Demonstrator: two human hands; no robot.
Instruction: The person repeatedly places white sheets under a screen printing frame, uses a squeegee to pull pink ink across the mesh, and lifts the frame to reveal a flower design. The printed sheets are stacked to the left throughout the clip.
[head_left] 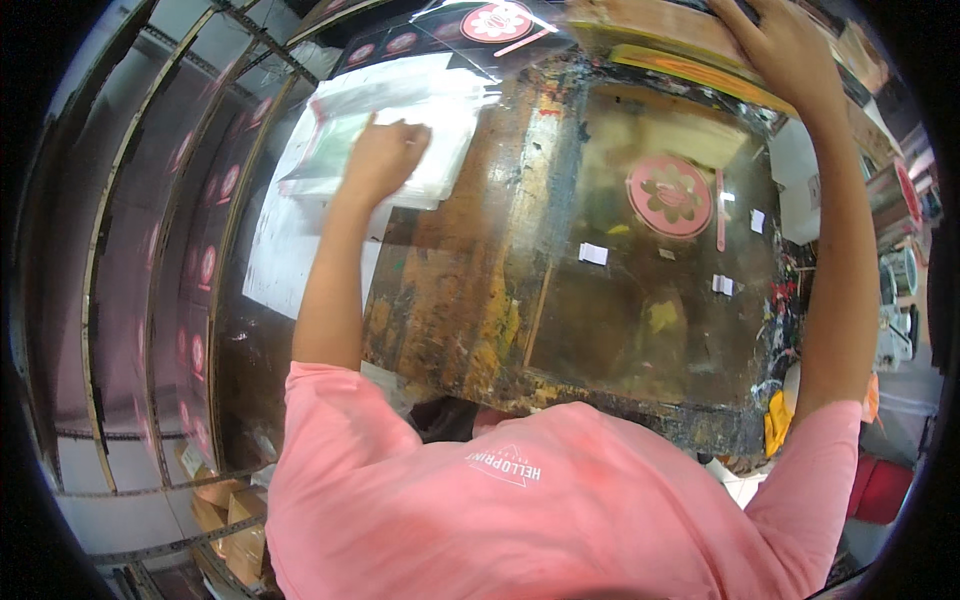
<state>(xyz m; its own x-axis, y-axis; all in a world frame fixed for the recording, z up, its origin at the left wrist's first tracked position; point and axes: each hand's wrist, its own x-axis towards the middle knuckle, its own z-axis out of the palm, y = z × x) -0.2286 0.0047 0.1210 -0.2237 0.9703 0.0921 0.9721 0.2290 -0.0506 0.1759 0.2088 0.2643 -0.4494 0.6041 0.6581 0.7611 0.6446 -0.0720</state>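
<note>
My left hand [388, 158] is over a stack of clear plastic sheets or bags [440, 150] on the left side of the worktable. Its fingers are curled, and whatever may be between them cannot be made out. At the upper right, my right hand [780, 45] grips the edge of a wooden frame [660, 30], part of the hand being cut off by the picture's rim. Below that frame lies a glossy printing bed [640, 310], which bears a pink round flower print [670, 197] and a thin pink bar [720, 210].
Small white tabs [593, 254] stick to the bed. White paper [300, 255] lies under the plastic stack. A clear sheet with a pink flower print [495, 22] lies at the far edge. Metal racks [150, 250] stand left; cans [895, 270] stand right. A yellow cloth [777, 420] hangs near the table corner.
</note>
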